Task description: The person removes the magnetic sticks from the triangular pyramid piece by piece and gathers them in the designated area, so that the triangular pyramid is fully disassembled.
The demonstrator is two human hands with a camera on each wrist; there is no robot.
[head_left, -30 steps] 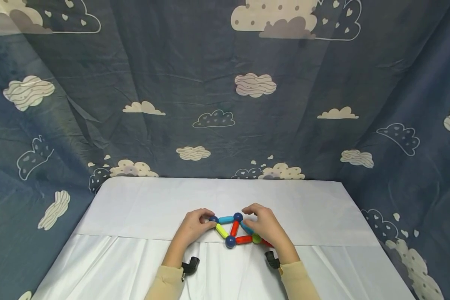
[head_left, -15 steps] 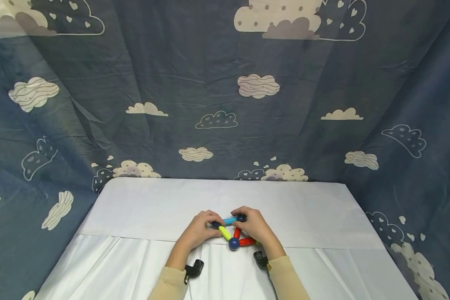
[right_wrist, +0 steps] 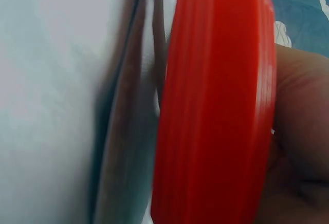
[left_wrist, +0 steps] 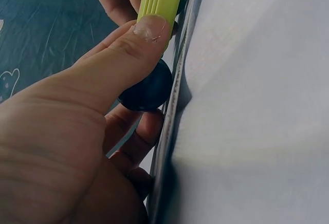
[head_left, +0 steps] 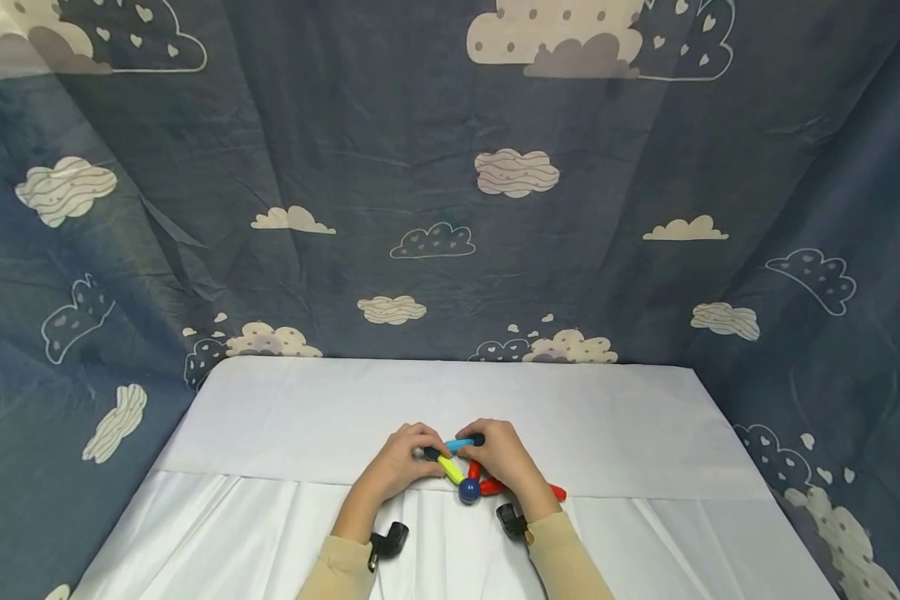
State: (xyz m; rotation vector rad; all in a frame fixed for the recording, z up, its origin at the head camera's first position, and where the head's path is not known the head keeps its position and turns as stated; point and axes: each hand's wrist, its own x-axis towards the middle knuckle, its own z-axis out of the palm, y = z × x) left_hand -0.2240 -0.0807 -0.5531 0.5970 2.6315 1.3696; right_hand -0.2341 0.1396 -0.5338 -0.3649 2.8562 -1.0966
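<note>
A toy frame of magnetic building sticks and balls lies between the hands in the head view. My left hand [head_left: 403, 457] pinches the yellow-green stick [head_left: 451, 470] by its dark ball [left_wrist: 149, 88]; its thumb presses on the ribbed stick in the left wrist view. My right hand [head_left: 504, 457] holds the light-blue stick [head_left: 461, 445] between thumb and forefinger, near another dark ball [head_left: 478, 439]. A blue ball [head_left: 469, 491] joins the yellow-green stick to red sticks [head_left: 491, 487] at the front. The right hand hides part of the frame; a red stick [right_wrist: 216, 100] fills the right wrist view.
White cloth covers the table [head_left: 307, 417]. One red stick end [head_left: 558, 492] sticks out beyond the right wrist. Dark curtains [head_left: 435, 275] with cloud prints stand behind and at both sides. Each wrist wears a black camera [head_left: 390, 540].
My right hand has moved left from the frame's right side onto the light-blue stick. The left thumb and fingers have closed in on the yellow-green stick's end, and the frame has tilted slightly.
</note>
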